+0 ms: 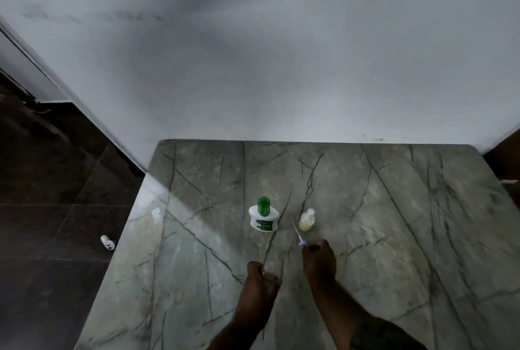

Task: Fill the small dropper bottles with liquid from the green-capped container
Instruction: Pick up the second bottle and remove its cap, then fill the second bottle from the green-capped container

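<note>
The white container with the green cap (263, 216) stands upright in the middle of the grey marble table (394, 237). To its right stands a small dropper bottle (306, 220) with a white cap and yellowish liquid inside. My right hand (319, 261) holds a thin clear dropper (297, 234) whose tip points up and away, toward the gap between the two bottles. My left hand (260, 279) is closed around a small clear bottle (268, 269), which looks empty and is partly hidden by my fingers.
A small clear object (156, 212) lies near the table's left edge. A white item (107, 242) lies on the dark floor to the left. A white wall rises right behind the table's far edge.
</note>
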### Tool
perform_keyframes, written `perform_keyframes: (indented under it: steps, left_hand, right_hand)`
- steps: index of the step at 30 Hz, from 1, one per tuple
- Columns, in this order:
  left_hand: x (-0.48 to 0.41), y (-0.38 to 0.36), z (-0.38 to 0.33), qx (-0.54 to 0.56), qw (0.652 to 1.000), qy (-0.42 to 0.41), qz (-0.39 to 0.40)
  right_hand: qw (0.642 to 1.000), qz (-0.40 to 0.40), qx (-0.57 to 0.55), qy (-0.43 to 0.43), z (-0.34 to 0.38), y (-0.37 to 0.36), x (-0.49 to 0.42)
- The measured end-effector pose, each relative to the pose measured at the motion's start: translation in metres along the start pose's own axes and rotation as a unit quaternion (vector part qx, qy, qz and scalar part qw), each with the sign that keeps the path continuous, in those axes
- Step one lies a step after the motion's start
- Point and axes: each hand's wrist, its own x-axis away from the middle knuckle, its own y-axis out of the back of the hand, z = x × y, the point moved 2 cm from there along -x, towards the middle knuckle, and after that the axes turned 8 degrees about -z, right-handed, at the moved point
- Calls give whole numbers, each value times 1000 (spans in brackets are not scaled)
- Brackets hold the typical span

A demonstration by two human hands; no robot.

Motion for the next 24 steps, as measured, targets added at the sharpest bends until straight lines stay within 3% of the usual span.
perform_keyframes:
  steps: [8,12,14,16,19,24]
  left_hand:
    - [-3,13,-10,10,999,-27,-15]
    - [-11,18,-22,38,998,-32,-26]
    - [-17,21,-31,73,996,-36,-40]
    - [-22,24,-43,126,991,-26,-33]
    - [-32,28,-60,178,984,-10,-28]
    - [-46,35,-78,204,979,-6,-21]
  right_hand:
    - [999,-17,16,30,4,3,-7]
    - [992,-39,-23,119,23,18,14]
    - [983,11,-57,172,50,24,25]
    - [968,111,-93,207,87,26,30]
    - [946,235,-154,165,133,26,27]
    - [936,286,-117,170,153,23,19]
